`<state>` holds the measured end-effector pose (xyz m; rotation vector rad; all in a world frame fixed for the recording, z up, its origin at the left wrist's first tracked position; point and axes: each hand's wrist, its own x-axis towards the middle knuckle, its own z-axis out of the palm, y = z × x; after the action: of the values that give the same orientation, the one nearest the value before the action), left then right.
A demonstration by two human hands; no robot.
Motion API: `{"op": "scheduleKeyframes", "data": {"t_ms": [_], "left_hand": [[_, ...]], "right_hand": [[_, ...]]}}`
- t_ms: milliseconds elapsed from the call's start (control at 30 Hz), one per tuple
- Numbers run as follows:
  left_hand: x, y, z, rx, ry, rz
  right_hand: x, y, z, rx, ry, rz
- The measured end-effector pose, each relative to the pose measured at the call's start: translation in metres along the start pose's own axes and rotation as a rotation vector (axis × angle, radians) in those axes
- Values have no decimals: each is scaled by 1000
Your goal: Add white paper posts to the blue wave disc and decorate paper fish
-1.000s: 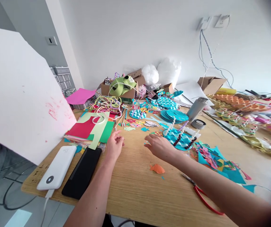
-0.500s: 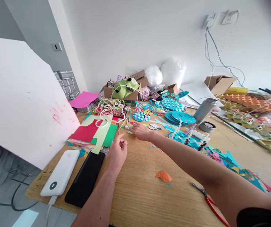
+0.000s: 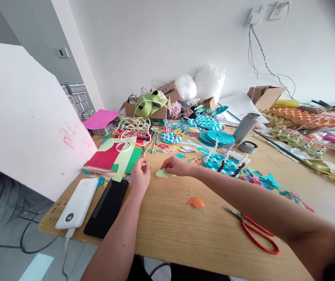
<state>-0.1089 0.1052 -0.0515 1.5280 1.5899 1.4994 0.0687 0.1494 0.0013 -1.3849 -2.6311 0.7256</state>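
Observation:
My right hand (image 3: 177, 166) pinches a pale green paper cutout (image 3: 164, 174), which looks like a fish, just over the wooden table. To its left, my left hand (image 3: 140, 175) is closed with the fingertips together; a small dark spot shows at them, too small to name. Closer to me lies an orange paper fish (image 3: 196, 202). Red-handled scissors (image 3: 252, 228) rest below my right forearm. Beyond my hands, several patterned paper fish (image 3: 171, 148) lie beside a small blue scalloped disc (image 3: 171, 137).
Coloured paper sheets (image 3: 104, 160), a black phone (image 3: 106, 208) and a white power bank (image 3: 76, 203) lie on the left. At the right stand a metal bottle (image 3: 246, 128) and stacked blue discs (image 3: 216, 138). Paper scraps (image 3: 268, 181) spread near my right forearm.
My right hand has drawn back towards me from among the patterned fish, bringing the pale green cutout. My left hand stays closed nearby. The view has shifted slightly.

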Motion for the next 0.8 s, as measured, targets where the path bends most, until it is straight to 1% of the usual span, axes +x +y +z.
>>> {"op": "scheduleKeyframes", "data": {"t_ms": [100, 167, 200, 300, 367, 467, 533, 600, 633, 733, 767, 800], "left_hand": [[1, -3, -1, -1, -1, -20], [1, -3, -2, 1, -4, -27], [1, -3, -2, 3, -6, -28], [1, -1, -2, 11, -15, -29], [1, -1, -2, 23, -24, -30], [1, 1, -3, 63, -38, -21], [0, 5, -4, 98, -63, -3], [-4, 13, -6, 123, -141, 30], [-8, 19, -8, 127, -207, 52], [-21, 39, -12, 150, -481, 135], [-25, 46, -14, 228, -634, 206], [-29, 51, -15, 308, -727, 260]], "right_hand": [[-23, -13, 14, 224, -135, 39], [-37, -22, 22, 244, -200, 45], [-43, -26, 25, 223, -212, 51], [-57, -37, 32, 80, -165, 59], [-63, -43, 35, -48, -118, 32], [-73, -47, 32, -225, -44, -50], [-84, -43, 26, -275, 33, -79], [-98, -32, 20, -258, 114, -61], [-106, -24, 19, -239, 145, -41], [-136, -2, 22, -195, 195, 15], [-145, 4, 25, -195, 210, 27], [-154, 9, 30, -200, 217, 31]]}}
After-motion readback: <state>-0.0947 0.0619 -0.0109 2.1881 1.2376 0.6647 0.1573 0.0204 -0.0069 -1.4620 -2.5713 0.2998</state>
